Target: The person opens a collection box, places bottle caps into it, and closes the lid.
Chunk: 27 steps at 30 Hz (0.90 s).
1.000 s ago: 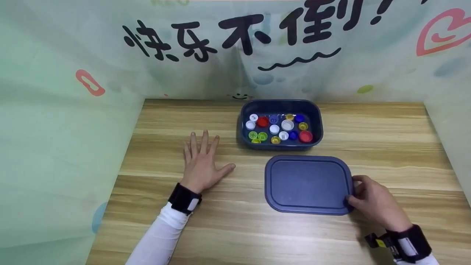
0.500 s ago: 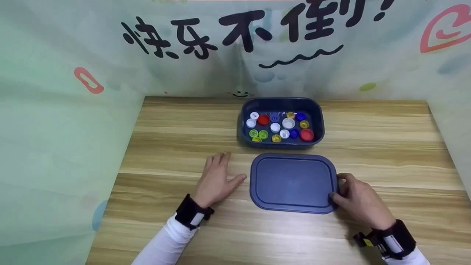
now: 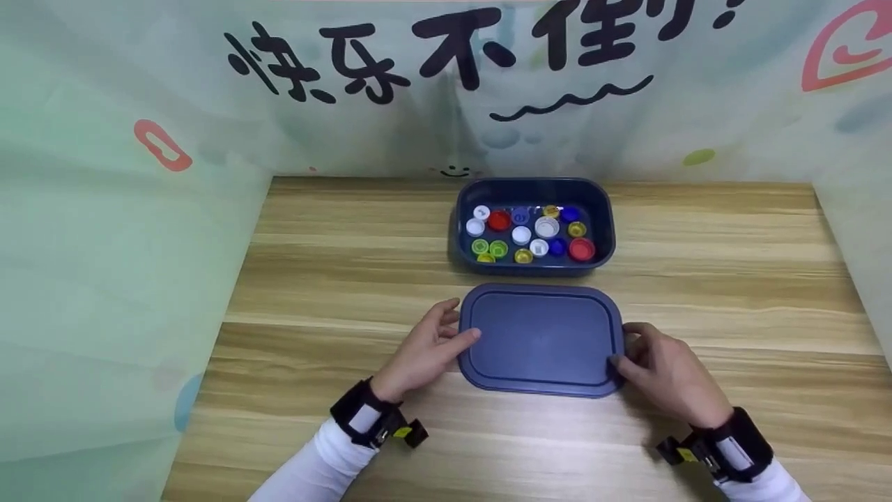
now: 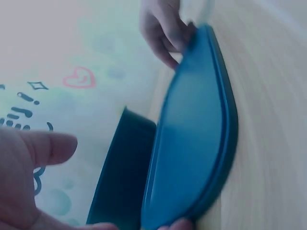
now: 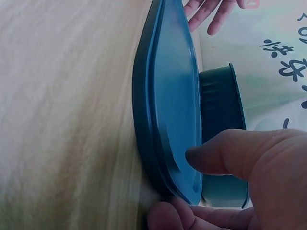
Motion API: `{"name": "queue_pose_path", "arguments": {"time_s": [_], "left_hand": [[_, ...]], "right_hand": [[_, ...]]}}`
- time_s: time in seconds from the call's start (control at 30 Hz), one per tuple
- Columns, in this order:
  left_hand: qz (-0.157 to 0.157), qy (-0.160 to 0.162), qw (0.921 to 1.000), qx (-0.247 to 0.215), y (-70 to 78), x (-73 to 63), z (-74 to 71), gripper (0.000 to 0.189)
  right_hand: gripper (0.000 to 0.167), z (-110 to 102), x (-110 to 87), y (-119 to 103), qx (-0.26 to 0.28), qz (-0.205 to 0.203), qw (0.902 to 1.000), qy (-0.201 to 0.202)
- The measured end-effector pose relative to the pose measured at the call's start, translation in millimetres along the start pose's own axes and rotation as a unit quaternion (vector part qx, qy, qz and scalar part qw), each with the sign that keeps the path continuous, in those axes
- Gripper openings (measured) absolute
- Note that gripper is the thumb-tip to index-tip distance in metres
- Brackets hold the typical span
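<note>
My right hand (image 3: pixel 679 376) grips the right edge of a dark blue rectangular lid (image 3: pixel 542 339), thumb on top and fingers beneath the rim, as the right wrist view also shows. At the lid's left edge, my left hand (image 3: pixel 421 348) is held with its fingers loosely spread. Its thumb (image 4: pixel 55 146) stands apart from the lid in the left wrist view, while its fingertips are close to the rim; contact cannot be made out. Behind the lid stands a dark blue box (image 3: pixel 535 266), uncovered, with several bottle caps (image 3: pixel 521 235) in white, red, blue, green and yellow.
Beneath everything is a wood-grain tabletop (image 3: pixel 313 279). A pale green printed cloth (image 3: pixel 390 139) with black characters hangs close behind the box, and cloth also borders the table's left and right sides.
The lid has slid left with the right hand holding it. My left hand has left its flat spot on the table and moved right and nearer, up to the lid's left edge.
</note>
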<state>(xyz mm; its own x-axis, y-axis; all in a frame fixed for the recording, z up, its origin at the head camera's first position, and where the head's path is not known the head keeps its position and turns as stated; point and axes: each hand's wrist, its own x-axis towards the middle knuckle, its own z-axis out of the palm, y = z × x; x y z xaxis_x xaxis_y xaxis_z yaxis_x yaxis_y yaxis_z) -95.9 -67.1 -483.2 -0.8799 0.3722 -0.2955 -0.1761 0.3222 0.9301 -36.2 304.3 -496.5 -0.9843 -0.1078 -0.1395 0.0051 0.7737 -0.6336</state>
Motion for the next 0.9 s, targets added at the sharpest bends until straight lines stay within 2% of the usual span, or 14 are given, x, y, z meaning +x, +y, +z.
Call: {"name": "queue_pose_path", "arguments": {"time_s": [0.1, 0.23, 0.3, 0.6, 0.77, 0.9], "left_hand": [[-0.008, 0.003, 0.9969, -0.078, -1.2, 1.1, 0.0, 0.075], [-0.024, 0.011, 0.9843, -0.175, -4.3, 2.8, -0.8, 0.073], [-0.030, 0.016, 0.9785, -0.204, -5.7, 3.2, -1.0, 0.072], [-0.032, 0.020, 0.9604, -0.276, -7.2, 5.3, 1.6, 0.066], [-0.024, -0.005, 0.9570, -0.289, -8.5, 6.4, 5.3, 0.062], [-0.004, -0.034, 0.9547, -0.296, -8.0, 6.0, 5.8, 0.053]], "right_hand": [[0.052, -0.1, -0.2, 0.6, 0.003, -0.005, 1.0000, 0.004], [0.052, -0.2, -0.3, 2.3, 0.008, -0.008, 0.9999, 0.004], [0.052, 0.2, -0.2, 3.3, 0.010, -0.009, 0.9999, 0.004], [0.052, 2.3, -1.2, 6.8, 0.021, -0.010, 0.9997, 0.007], [0.054, 2.6, -1.4, 7.5, 0.027, -0.004, 0.9996, 0.001], [0.057, 1.9, -2.2, 8.9, 0.036, 0.004, 0.9993, -0.005]]}}
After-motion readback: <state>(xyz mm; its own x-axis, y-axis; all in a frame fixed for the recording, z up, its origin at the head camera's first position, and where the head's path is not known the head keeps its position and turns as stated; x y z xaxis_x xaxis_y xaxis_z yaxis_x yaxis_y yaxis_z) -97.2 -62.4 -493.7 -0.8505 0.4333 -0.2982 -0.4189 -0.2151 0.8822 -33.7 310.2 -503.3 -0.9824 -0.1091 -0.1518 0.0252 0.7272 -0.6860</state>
